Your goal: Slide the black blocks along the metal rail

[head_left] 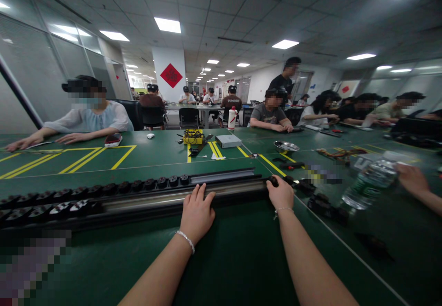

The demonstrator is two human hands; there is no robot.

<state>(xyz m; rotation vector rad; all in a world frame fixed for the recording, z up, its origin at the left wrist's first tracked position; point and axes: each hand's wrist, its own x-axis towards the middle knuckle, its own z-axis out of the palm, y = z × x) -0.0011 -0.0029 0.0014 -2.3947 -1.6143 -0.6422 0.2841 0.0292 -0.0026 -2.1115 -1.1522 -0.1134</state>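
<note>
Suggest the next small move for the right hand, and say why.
Probably slide the small black part in the right hand leftward along the near rail: the part sits at the rail's right end, the left hand rests on the rail, and other black parts line its left stretch.

On the green counter [238, 255], a long black channelled rail [238, 188] lies before a flat rectangular silver box [228, 141] and left of a clear plastic bottle [371, 182].

White ceiling panels [167, 25] give dim, uneven light, and the bottle [372, 182] at right is blurred.
</note>
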